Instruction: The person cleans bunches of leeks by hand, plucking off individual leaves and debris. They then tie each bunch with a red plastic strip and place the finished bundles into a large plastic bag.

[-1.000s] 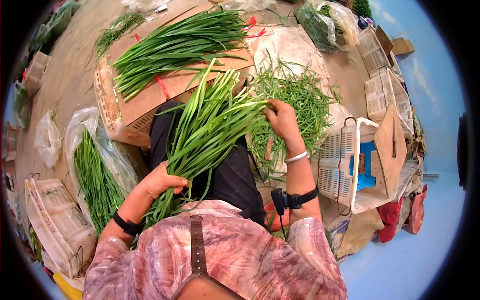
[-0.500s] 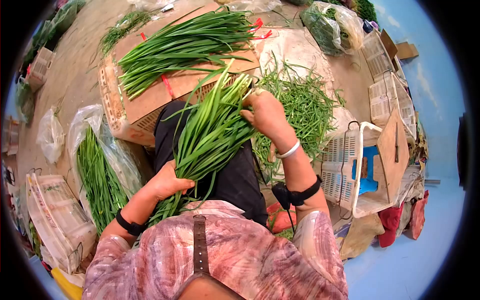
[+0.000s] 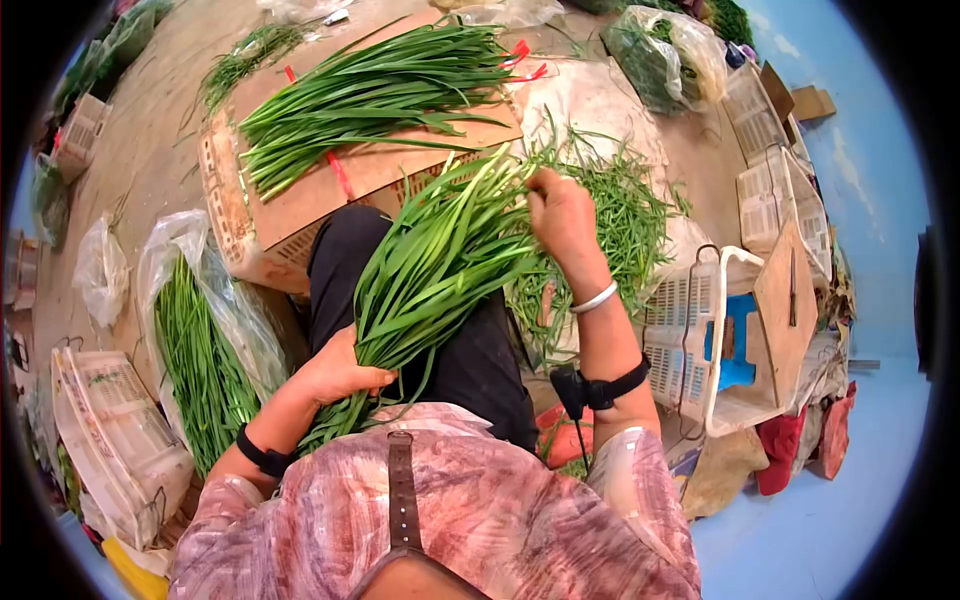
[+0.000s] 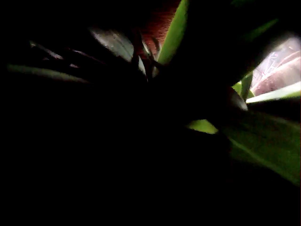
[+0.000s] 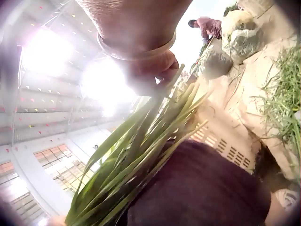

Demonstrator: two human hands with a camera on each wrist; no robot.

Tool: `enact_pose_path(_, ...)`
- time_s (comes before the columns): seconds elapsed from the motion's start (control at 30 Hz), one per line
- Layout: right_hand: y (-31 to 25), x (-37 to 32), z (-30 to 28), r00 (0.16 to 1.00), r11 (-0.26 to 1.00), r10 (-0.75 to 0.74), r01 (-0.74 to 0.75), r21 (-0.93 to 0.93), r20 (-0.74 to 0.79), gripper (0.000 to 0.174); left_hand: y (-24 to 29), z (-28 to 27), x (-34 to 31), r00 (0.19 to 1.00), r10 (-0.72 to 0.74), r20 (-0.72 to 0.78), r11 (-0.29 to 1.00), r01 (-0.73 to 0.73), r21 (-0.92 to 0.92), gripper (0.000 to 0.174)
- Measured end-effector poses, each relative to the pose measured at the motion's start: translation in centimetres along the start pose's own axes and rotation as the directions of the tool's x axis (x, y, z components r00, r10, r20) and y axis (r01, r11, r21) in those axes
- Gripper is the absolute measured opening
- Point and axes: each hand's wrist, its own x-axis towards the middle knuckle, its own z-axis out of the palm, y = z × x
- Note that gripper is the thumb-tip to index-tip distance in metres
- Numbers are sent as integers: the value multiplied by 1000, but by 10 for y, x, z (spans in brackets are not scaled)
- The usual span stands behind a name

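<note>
Two bunches of long green leaves show how far the work seems to have come. One, the bunch in hand (image 3: 435,275), slants above the dark-trousered lap (image 3: 470,360), its pale ends pointing far and slightly right. The left hand (image 3: 338,372) has its grip curled round the near part, thumb lying across the leaves. The right hand (image 3: 565,218) is bent at the pale ends; whether its fingertips pinch a stalk or only touch the ends, I cannot tell. Those ends sit unevenly, and a few leaves stray from the sides, so I would judge this bunch partly tidied, with more picking over and evening up to do. Farther off and to the left, the laid-out bunch (image 3: 375,100) rests on the cardboard (image 3: 290,228) over a pale crate (image 3: 222,195). It looks neater, probably already sorted, but red strips (image 3: 341,176) show only at its edges, with no closed tie visible over the top, so binding appears undone. To the right, a broad loose pile of greens (image 3: 620,215) suggests plenty has been stripped away. At near left, an open plastic bag (image 3: 262,335) holds more long leaves (image 3: 195,350), perhaps stock for later; how many bunches are wanted, the views do not show.
</note>
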Motion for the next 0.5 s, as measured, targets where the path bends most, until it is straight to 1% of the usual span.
enact_pose_path(0.07,21,10,-1,996,1000,-4,6,17,-87,10,-3,-3,2,1000,-12,21,1000,12,-1,42)
enact_pose_path(0.1,32,16,-3,996,1000,-3,5,15,-92,10,-3,-5,4,999,-21,34,1000,21,-5,41)
enact_pose_path(0.17,53,27,-10,992,990,109,-114,-87,-55,11,-3,-6,4,999,-27,37,999,27,-18,39)
enact_pose_path(0.23,93,37,-16,977,985,75,-103,-137,-200,14,-4,-6,4,999,-39,37,999,40,-33,37)
enact_pose_path(0.3,136,41,-46,891,901,189,-324,-287,-414,23,-5,-7,4,998,-49,34,999,50,-18,33)
enact_pose_path(0.33,128,40,-51,891,902,188,-323,-286,-414,23,-4,-7,3,998,-48,33,999,48,-17,33)
enact_pose_path(0.37,111,37,-61,888,835,298,-420,-356,-350,28,-2,-6,3,999,-46,29,999,47,-23,31)
enact_pose_path(0.4,100,35,-66,864,750,409,-501,-432,-293,33,-1,-4,4,999,-44,28,999,45,-30,30)
enact_pose_path(0.43,102,29,-57,954,859,236,-293,-419,-183,39,0,-3,5,999,-44,31,998,45,-32,30)
enact_pose_path(0.47,83,26,-53,990,966,141,-142,-217,-20,46,0,-3,6,999,-45,25,998,46,-30,31)
enact_pose_path(0.5,62,20,-46,993,1000,-11,12,-6,121,47,0,-3,5,999,-50,17,998,50,-26,31)
